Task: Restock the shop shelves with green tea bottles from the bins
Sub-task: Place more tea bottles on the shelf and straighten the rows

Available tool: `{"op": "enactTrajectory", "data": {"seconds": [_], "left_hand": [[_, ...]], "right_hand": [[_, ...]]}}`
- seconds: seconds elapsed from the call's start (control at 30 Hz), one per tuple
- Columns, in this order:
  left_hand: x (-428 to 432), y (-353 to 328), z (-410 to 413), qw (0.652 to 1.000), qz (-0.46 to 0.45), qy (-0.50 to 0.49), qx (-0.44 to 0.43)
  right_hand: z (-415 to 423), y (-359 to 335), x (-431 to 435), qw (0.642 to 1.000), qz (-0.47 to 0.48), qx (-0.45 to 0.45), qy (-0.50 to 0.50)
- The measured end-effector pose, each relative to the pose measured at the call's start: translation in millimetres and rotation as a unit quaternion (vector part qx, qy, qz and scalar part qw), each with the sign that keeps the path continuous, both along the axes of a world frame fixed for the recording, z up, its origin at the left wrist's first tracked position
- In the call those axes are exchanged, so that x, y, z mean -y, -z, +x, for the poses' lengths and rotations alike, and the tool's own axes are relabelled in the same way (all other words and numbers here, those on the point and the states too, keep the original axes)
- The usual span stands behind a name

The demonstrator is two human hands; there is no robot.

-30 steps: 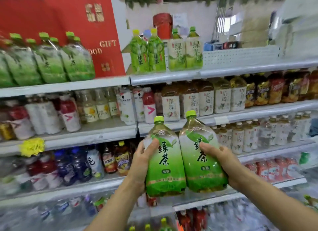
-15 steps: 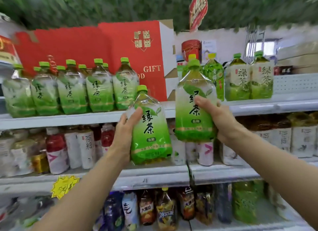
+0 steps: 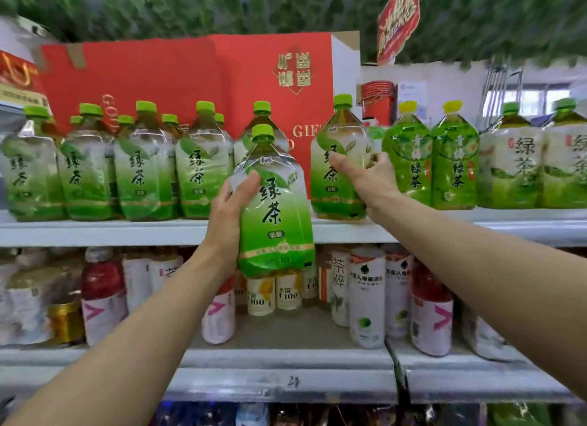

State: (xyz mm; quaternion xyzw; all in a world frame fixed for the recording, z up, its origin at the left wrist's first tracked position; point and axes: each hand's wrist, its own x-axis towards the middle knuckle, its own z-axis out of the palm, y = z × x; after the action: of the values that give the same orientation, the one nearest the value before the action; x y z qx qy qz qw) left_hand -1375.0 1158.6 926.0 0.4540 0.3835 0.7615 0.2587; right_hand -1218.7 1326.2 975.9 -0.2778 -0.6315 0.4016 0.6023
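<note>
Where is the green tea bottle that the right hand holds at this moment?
In the head view, right of centre: the right hand holds the green tea bottle on the top shelf, in front of the red gift box, left of the yellow-capped bottles.

Both forearms bare, left hand [image 3: 229, 203] and right hand [image 3: 365, 176] ungloved

Red gift box [image 3: 190, 85] as landmark. Lower part of its gold lettering hidden behind the row of shelved green tea bottles [image 3: 144, 168] in front; more hidden by the held bottle [image 3: 275, 203]. Behind that held bottle, a second bottle [image 3: 262, 115], only cap and shoulder showing. Right of the box, fingers [image 3: 374, 163] of the right hand wrapped behind another bottle [image 3: 338, 158], tips unseen. Below the box, small label print blurred, unreadable. Far below, bottom shelf [image 3: 286, 414] smeared and cut by the frame edge. Above, foliage [image 3: 222, 6] blurred.
</note>
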Motion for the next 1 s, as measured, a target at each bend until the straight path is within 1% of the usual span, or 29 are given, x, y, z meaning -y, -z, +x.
{"op": "enactTrajectory", "data": {"seconds": [0.07,0.17,0.27,0.33,0.47,0.63,0.73,1.0], "left_hand": [[-5,1,-1,1.000,0.002,-0.001,0.009],[-13,3,-6,0.999,0.018,0.016,0.035],[-16,3,-7,0.997,0.026,0.047,0.058],[-18,3,-9,0.995,0.026,0.076,0.066],[-22,4,-14,0.989,0.038,0.123,0.074],[-22,3,-13,0.989,0.012,0.133,0.066],[-25,3,-14,0.990,0.013,0.122,0.067],[-27,2,-14,0.995,0.007,0.081,0.058]], "right_hand": [[-2,-1,-13,1.000,-0.009,0.020,-0.019],[-3,-6,-31,0.996,0.004,0.086,-0.029],[-9,-11,-46,0.990,0.004,0.143,-0.012],[-15,-15,-53,0.987,-0.001,0.159,-0.031],[-29,-21,-66,0.983,0.002,0.177,-0.044],[-50,-25,-72,0.978,-0.003,0.201,-0.056],[-59,-26,-75,0.975,0.000,0.213,-0.065],[-51,-26,-80,0.972,0.019,0.203,-0.121]]}}
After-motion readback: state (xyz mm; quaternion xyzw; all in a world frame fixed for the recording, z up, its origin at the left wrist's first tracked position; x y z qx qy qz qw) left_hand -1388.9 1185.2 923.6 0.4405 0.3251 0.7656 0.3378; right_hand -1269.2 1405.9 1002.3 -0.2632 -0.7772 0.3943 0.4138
